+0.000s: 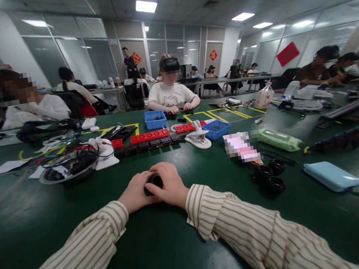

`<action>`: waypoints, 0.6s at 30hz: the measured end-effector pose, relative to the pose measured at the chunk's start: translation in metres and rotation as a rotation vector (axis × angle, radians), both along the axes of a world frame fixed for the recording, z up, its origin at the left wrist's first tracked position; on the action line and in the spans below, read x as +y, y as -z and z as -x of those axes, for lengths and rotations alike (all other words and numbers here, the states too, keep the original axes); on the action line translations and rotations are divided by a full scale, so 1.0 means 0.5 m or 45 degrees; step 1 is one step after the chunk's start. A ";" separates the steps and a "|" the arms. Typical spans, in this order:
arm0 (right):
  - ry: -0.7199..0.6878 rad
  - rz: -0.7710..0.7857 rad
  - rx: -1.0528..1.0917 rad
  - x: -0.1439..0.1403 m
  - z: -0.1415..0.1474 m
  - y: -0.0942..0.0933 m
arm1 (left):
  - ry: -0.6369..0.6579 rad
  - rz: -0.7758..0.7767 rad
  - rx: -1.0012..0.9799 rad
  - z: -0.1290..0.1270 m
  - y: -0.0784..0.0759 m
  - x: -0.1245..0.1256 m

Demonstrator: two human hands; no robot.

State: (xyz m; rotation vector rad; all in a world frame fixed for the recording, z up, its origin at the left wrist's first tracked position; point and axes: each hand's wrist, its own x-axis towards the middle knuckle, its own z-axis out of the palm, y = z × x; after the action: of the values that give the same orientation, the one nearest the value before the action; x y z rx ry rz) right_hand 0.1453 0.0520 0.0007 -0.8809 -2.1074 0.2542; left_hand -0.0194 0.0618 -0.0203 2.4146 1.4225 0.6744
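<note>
Two hands, one small black part: your left hand (136, 192) and right hand (170, 183) are cupped together around a small round black part (153, 183) on the green table (25, 226), near the middle, and each hand has fingers closed on it. Most of the part is hidden by your fingers, so what it is exactly is hard to say. Both striped sleeves run off the near edge.

Off to the right there are three more round black parts (270, 175) in a loose cluster, close together. Just past them sits a pixelated pink thing (242, 146), and next to that one pale green case (279, 138). One light blue flat box (331, 175) lies near right with a cable trailing off toward the near right.

Farther away I count two blue bins, one square blue bin (155, 119) far centre and one blue bin (216, 129) right of it. A white clamp-like gadget (197, 137) sits touching that second one. A row of red and black blocks (148, 141) runs across; too small to count reliably. On the left, one round dark tray (69, 168) holds tangled black cables.

A person (172, 91) sits across the table, hands down on it.
</note>
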 end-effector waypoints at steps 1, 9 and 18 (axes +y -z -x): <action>0.066 0.010 0.014 0.000 0.001 0.000 | -0.051 -0.015 0.005 -0.006 -0.001 -0.005; 0.169 0.084 -0.115 0.014 0.011 0.012 | -0.189 -0.014 0.073 -0.036 -0.007 -0.018; -0.222 0.014 -0.155 0.007 0.003 0.003 | 0.163 0.209 -0.145 0.013 0.001 0.017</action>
State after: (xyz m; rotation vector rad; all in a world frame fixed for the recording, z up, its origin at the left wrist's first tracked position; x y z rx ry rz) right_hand 0.1435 0.0554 -0.0006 -0.7355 -2.3020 0.3093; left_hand -0.0258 0.0702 -0.0210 2.2790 1.2173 0.6283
